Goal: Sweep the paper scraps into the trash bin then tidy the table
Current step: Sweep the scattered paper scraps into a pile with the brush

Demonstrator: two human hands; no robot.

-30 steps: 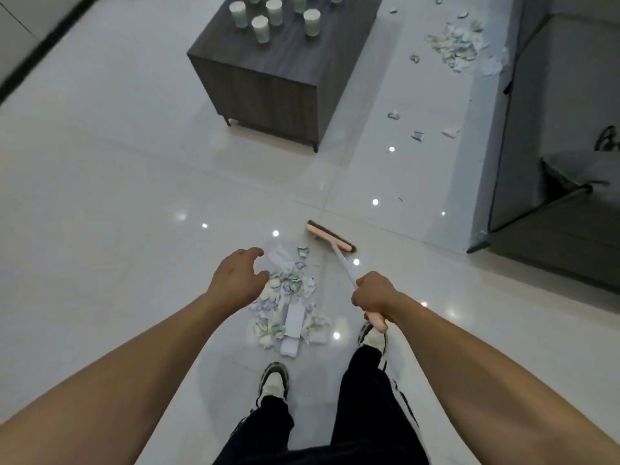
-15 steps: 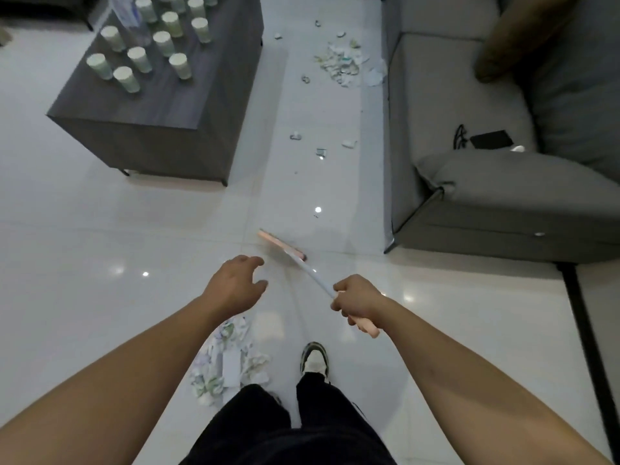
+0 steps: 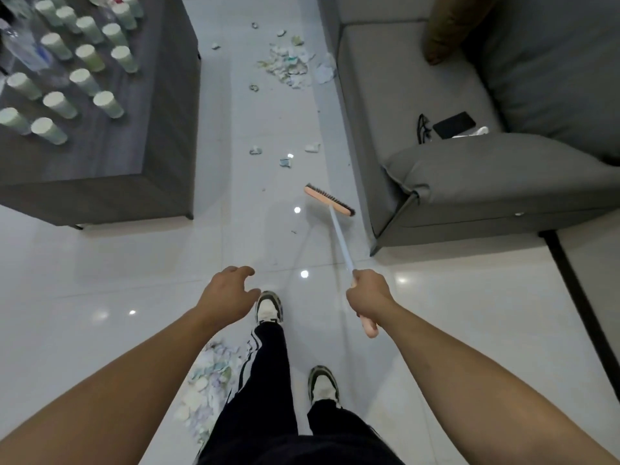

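My right hand (image 3: 369, 297) grips the pink handle end of a broom (image 3: 330, 200), whose brush head hovers over the floor beside the sofa corner. My left hand (image 3: 228, 293) hangs free with loosely curled fingers and holds nothing. A swept pile of paper scraps (image 3: 204, 384) lies by my left leg, partly hidden by it. Farther ahead a second scrap pile (image 3: 288, 65) lies against the sofa front. A few loose scraps (image 3: 285, 156) dot the floor between broom and far pile. No trash bin is in view.
A dark low table (image 3: 161, 156) at left carries several pale green paper cups (image 3: 84, 78) and a plastic bottle (image 3: 27, 52). A grey sofa (image 3: 469, 182) at right holds a phone (image 3: 454, 124) and cable. The aisle between them is narrow.
I have walked forward past the swept pile, which now lies behind at my left leg. The broom head has swung ahead and right toward the sofa. The left hand stays empty.
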